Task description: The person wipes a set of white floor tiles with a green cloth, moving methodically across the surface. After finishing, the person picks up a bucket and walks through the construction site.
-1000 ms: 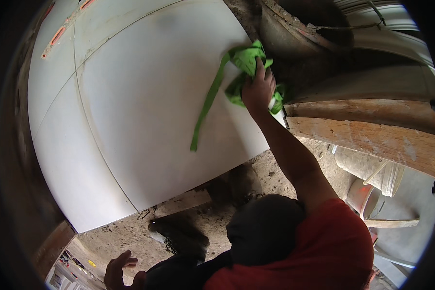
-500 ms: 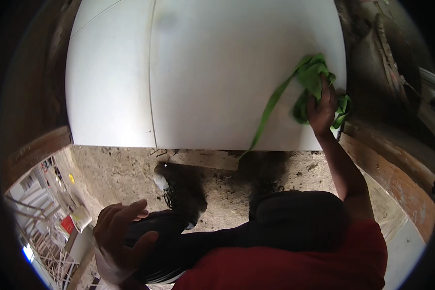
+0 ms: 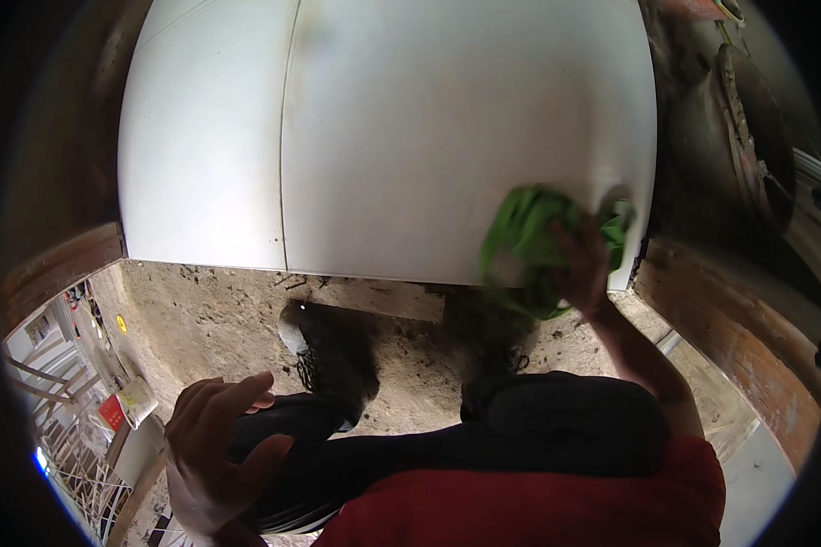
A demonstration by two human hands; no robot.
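My right hand (image 3: pixel 582 266) grips a bunched green cloth (image 3: pixel 536 239), blurred by motion, at the near right corner of a large white panel (image 3: pixel 410 146). Part of the cloth hangs past the panel's near edge, and another fold shows to the right of my fingers. A dark seam runs across the panel, left of its middle. Over my left knee, my left hand (image 3: pixel 223 438) is raised with its fingers bent and thumb apart, and it holds nothing.
Wooden beams flank the panel, one at the right (image 3: pixel 734 337) and one at the left (image 3: pixel 64 278). Below lies a rough, dirt-strewn floor (image 3: pixel 201 310) with my shoes on it. A red and white container (image 3: pixel 126 407) stands at lower left. Beyond the right beam is a rough-rimmed round vessel (image 3: pixel 743 137).
My right hand has pulled the green cloth toward me, down to the panel's near edge. The long trailing strip has gathered into the bunch. My left hand stays nearly in place.
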